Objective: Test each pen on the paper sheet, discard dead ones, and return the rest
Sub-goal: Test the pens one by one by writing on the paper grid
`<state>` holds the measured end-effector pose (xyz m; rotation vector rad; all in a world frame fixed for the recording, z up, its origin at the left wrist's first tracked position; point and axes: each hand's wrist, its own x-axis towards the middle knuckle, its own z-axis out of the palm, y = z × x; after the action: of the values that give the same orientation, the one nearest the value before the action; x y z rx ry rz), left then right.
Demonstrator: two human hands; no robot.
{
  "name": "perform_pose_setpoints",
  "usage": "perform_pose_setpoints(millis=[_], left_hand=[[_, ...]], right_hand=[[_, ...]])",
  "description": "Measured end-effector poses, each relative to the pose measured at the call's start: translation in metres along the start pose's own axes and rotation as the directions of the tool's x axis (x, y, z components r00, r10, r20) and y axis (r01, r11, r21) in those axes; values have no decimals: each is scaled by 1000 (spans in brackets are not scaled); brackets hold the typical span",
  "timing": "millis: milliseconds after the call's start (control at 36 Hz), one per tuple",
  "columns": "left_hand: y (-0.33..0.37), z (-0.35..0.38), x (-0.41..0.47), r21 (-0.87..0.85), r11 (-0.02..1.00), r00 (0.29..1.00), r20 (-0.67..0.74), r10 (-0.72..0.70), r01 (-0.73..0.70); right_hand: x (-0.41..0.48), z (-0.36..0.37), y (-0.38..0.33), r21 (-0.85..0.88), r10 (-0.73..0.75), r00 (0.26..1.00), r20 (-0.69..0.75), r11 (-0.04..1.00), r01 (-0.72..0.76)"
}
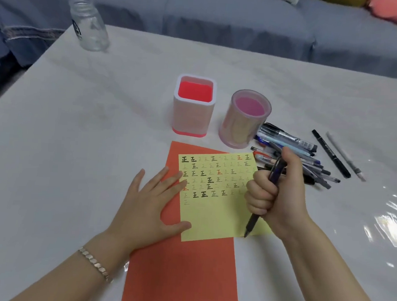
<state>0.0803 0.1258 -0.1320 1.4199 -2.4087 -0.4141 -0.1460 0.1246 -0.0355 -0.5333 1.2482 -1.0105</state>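
Note:
A yellow paper sheet (214, 211) covered with rows of test marks lies on an orange sheet (181, 270). My left hand (150, 205) lies flat with straight fingers on the yellow sheet's left edge. My right hand (276, 197) grips a dark pen (252, 224) in a fist, thumb on its top end, tip pointing down at the sheet's lower right corner. A pile of several pens (297, 154) lies to the right of the sheet. Two holders stand behind the sheet: a square red-and-white one (192, 124) and a round pink one (237, 129). Both look empty.
Two more pens (339, 156) lie apart, right of the pile. A clear plastic bottle (90, 25) stands at the table's far left corner. A blue-grey sofa (236, 17) runs along the far edge. The white table (77, 131) is glossy.

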Motion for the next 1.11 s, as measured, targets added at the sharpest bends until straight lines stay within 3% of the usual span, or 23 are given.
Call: perform_pose_setpoints(millis=[361, 750, 1111], left_hand=[[-1, 0, 0, 15, 1000, 1000, 1, 9, -9], [-1, 0, -1, 35, 999, 1000, 19, 6, -7], [1, -1, 0, 24, 1000, 999, 32, 0, 0]], right_hand=[[-19, 15, 8, 242, 84, 986, 141, 963, -117], [-24, 19, 10, 13, -4, 989, 150, 1000, 2], [-26, 20, 7, 40, -38, 995, 96, 999, 35]])
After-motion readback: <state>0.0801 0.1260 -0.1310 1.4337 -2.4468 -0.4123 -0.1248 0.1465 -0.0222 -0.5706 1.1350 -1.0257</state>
